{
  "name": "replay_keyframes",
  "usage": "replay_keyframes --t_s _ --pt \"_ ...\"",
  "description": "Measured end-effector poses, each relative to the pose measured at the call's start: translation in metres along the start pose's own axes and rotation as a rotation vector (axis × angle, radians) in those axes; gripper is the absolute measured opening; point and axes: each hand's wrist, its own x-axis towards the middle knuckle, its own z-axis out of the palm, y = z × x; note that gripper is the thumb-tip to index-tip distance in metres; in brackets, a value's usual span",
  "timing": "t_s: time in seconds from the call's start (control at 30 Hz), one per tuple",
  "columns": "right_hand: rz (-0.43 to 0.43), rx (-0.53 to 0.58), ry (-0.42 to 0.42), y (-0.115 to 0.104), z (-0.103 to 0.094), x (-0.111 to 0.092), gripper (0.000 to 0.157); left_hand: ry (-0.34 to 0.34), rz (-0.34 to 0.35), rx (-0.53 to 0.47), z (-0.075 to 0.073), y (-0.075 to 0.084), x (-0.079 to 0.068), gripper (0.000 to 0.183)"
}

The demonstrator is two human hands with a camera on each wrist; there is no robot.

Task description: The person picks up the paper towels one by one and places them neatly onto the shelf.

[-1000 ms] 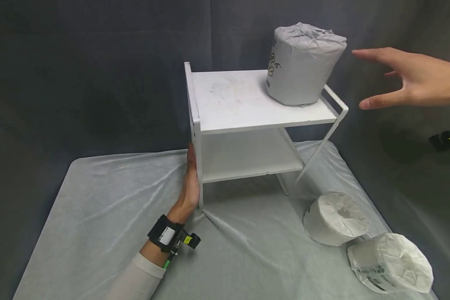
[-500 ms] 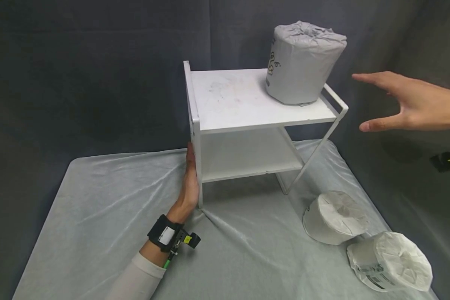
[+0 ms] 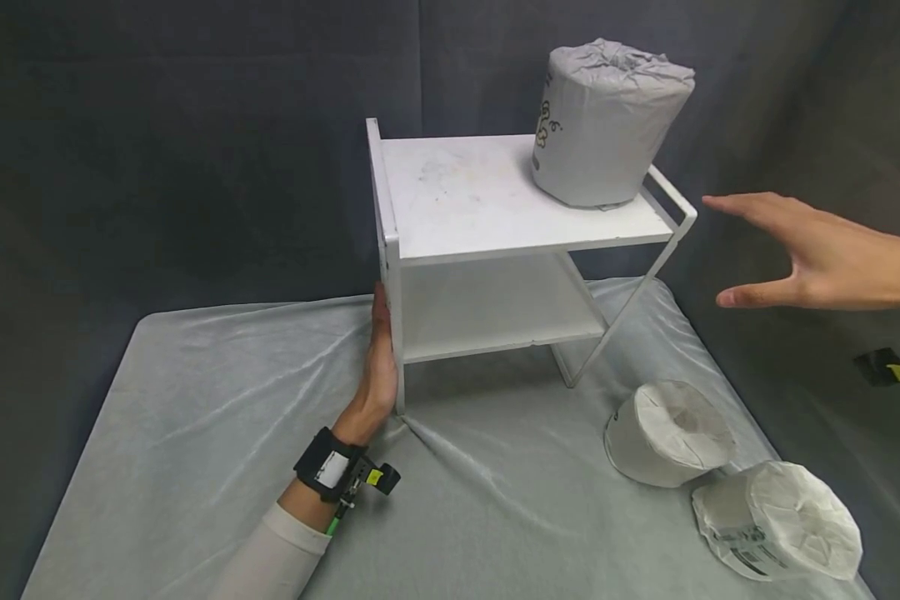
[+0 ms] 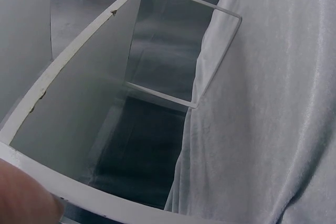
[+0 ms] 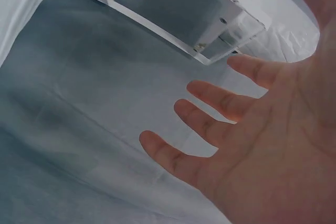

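Observation:
A white two-tier shelf [image 3: 457,204] stands at the back of the cloth-covered table. One wrapped toilet roll [image 3: 607,125] sits upright on the right side of its top board. My left hand [image 3: 378,375] lies with straight fingers flat along the outside of the shelf's left frame; a fingertip shows beside that frame in the left wrist view. To the right of the shelf my right hand [image 3: 832,254] hovers in the air, fingers and thumb spread, holding nothing. In the right wrist view its palm [image 5: 283,129] faces the camera, the shelf's side frame beyond the fingers.
Two more wrapped toilet rolls rest on the table at the right: one nearer the shelf [image 3: 671,433], the other closer to the front [image 3: 780,521]. A grey cloth [image 3: 210,467] with creases covers the table. Dark curtains [image 3: 195,150] hang behind and at the sides.
My right hand has come down beside the shelf, from roll height to about the level of the top board's edge. The left hand stays against the frame, and the rolls keep their places.

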Motion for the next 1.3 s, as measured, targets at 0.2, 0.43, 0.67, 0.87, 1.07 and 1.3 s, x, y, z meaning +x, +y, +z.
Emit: replay_keyframes --t_s 0.2,0.43,0.67,0.87,1.07,1.3 --pt "-0.014 0.043 0.005 0.002 0.019 -0.010 0.115 0.004 -0.009 0.006 -0.001 0.000 -0.001 0.060" --pt "-0.003 0.084 -0.013 0.007 0.047 -0.022 0.112 0.006 -0.030 0.000 0.000 0.000 -0.002 0.060" --pt "-0.019 0.137 -0.012 0.008 0.072 -0.030 0.108 0.009 -0.044 -0.014 0.000 -0.002 -0.004 0.061" --pt "-0.041 0.101 -0.006 0.006 0.095 -0.038 0.106 0.010 -0.037 -0.018 0.001 -0.003 -0.003 0.060" --pt "-0.118 0.098 0.009 0.009 0.120 -0.046 0.107 0.001 -0.024 -0.012 0.001 -0.002 -0.002 0.060" --pt "-0.124 0.088 0.004 0.006 0.151 -0.052 0.104 0.003 -0.023 -0.016 0.000 0.000 0.000 0.063"
